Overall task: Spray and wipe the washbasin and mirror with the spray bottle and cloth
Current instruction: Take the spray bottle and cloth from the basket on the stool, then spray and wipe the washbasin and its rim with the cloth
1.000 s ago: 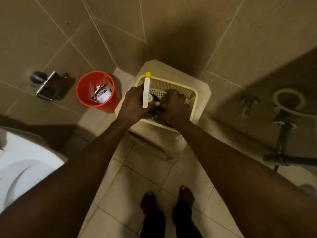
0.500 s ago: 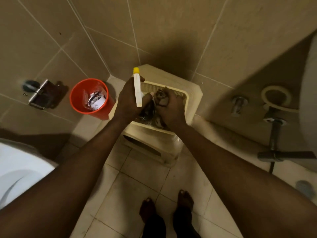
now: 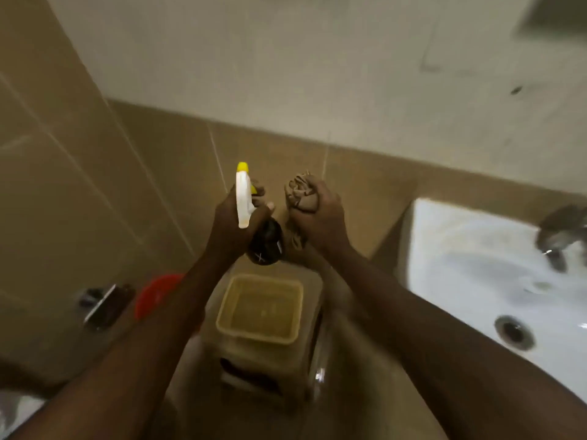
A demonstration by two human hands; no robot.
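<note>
My left hand (image 3: pixel 233 222) grips a spray bottle (image 3: pixel 265 241) with a dark body, a white trigger head and a yellow nozzle tip pointing up. Beside it, my right hand (image 3: pixel 320 217) is closed around a bunched brown cloth (image 3: pixel 300 192). Both are held in the air in front of the tiled wall, above a stool. The white washbasin (image 3: pixel 476 268) lies to the right, with its drain (image 3: pixel 513 331) and a blurred tap (image 3: pixel 560 236). A dark edge at the top right may be the mirror (image 3: pixel 552 17); blur hides it.
Below my hands a cream basket (image 3: pixel 259 308) sits on a plastic stool (image 3: pixel 254 373). A red bucket (image 3: pixel 157 293) and a metal paper holder (image 3: pixel 101 304) are at the lower left wall. A white toilet edge (image 3: pixel 16 408) shows at the bottom left.
Both hands have lifted out of the basket, carrying the spray bottle and the cloth upward. The view has swung up and right, bringing the washbasin into sight.
</note>
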